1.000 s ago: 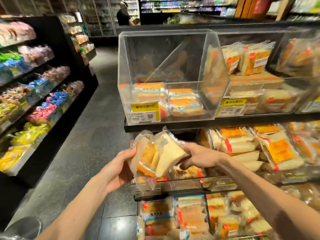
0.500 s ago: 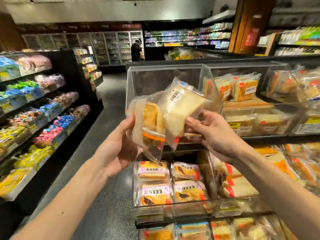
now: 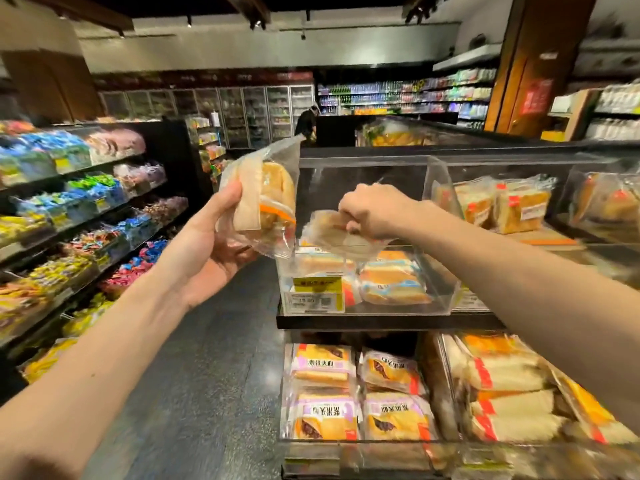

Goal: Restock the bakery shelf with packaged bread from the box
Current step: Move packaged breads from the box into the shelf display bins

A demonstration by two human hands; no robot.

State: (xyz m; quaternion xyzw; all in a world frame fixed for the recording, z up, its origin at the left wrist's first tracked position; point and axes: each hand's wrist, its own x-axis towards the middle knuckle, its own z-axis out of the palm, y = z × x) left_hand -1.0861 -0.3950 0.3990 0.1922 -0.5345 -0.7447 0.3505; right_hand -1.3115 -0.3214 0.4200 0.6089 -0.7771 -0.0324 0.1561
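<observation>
**Desk:** What's closest to you?

**Operator:** My left hand (image 3: 211, 251). Its fingers and thumb are curled round a clear-wrapped sandwich bread pack with an orange stripe (image 3: 270, 195), held upright just beside the shelf end. My right hand (image 3: 374, 213) is further in, fingertips pinched on a second clear-wrapped pack of pale bread (image 3: 325, 226). That one sits at the front lip of the clear acrylic top bin (image 3: 441, 188), just above the stock.

**Desk:** How far along?

**Operator:** Midway at best, I'd judge. A few orange-and-white wrapped packs (image 3: 391, 282) lie low in that bin behind the yellow price tag (image 3: 317, 284), with plenty of room above. One pack is at the bin's mouth and one waits in my left. The supply box is out of view, so I can't say how many remain.

**Desk:** And around you?

**Operator:** Below the black shelf board (image 3: 381, 322), purple-labelled packs (image 3: 325, 365) fill the lower bin. Beyond are the grey polished floor (image 3: 214, 375) and shelves of bright wrapped sweets (image 3: 69, 220) on my left. At the far wall I see glass-door coolers (image 3: 242, 112), with a person in dark clothes (image 3: 306, 121) near them.
</observation>
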